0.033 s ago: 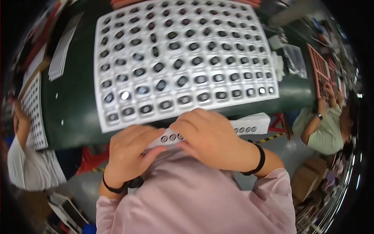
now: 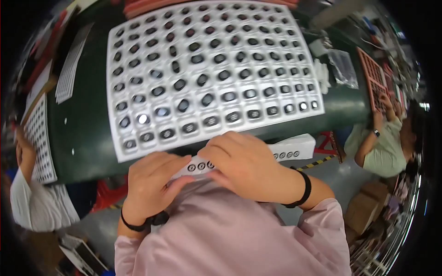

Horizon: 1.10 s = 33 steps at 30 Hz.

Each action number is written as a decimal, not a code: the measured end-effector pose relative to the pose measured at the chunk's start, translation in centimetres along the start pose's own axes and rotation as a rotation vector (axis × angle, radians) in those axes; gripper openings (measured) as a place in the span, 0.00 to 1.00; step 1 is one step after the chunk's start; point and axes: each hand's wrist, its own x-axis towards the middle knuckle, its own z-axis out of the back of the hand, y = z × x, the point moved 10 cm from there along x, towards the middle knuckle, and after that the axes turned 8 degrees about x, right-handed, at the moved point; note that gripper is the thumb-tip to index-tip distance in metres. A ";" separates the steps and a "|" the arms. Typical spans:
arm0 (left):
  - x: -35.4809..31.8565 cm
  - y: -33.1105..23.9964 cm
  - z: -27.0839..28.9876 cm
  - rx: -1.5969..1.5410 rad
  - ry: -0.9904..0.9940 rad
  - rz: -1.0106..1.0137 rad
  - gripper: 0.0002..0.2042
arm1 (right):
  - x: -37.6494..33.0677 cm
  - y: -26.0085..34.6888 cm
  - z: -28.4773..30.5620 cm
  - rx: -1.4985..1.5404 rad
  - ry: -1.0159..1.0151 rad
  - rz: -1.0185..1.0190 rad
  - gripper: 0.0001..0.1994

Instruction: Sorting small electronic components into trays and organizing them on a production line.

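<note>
Below the green bench's near edge, a white strip of small round parts (image 2: 239, 158) runs left to right, pinched by the left hand (image 2: 152, 184) at one end while the right hand (image 2: 246, 165) clasps its middle.

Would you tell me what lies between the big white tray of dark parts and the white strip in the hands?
In the head view, only a bare band of green table separates the tray from the strip.

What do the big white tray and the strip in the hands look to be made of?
White tray: probably thin moulded plastic, glossy, with a glare spot in its formed pockets. White strip, held by left hand and right hand: looks like matte paper or plastic; unclear.
</note>
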 end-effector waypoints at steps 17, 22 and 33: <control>6.2 -3.5 -6.3 -0.180 -0.007 -0.066 0.16 | -6.6 -4.7 7.2 0.053 -0.337 0.037 0.19; 6.0 -4.5 -6.1 -0.138 -0.074 -0.127 0.14 | -6.9 -4.3 7.4 0.092 -0.461 0.063 0.13; 6.5 -5.9 -6.5 -0.091 -0.203 -0.295 0.13 | -7.0 -4.1 7.3 0.017 -0.517 0.055 0.11</control>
